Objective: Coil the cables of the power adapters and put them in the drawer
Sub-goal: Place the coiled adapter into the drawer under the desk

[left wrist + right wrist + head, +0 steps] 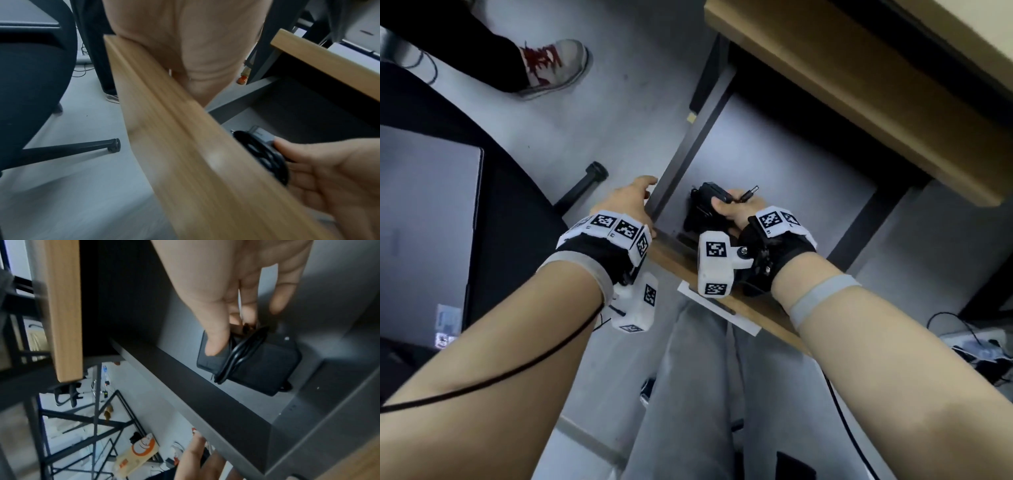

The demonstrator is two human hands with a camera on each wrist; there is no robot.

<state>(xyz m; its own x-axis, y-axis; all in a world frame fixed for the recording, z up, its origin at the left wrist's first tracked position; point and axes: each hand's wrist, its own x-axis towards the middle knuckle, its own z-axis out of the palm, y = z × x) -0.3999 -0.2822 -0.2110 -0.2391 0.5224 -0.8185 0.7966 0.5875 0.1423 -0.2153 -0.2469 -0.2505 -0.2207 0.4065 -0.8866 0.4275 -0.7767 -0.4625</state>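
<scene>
The drawer stands pulled out under the desk, grey inside with a wooden front. My right hand is inside it near the front left corner. It grips a black power adapter with its cable coiled round the body, thumb on one face and fingers on the other. The barrel plug sticks out past my fingers. My left hand holds the drawer's front left corner: the palm lies on the wooden front and the fingers lie outside the grey side wall.
The wooden desk edge overhangs the back of the drawer. A black chair with a grey laptop on it stands left, its leg close to the drawer. Another person's shoe is beyond. Cables and a power strip lie right.
</scene>
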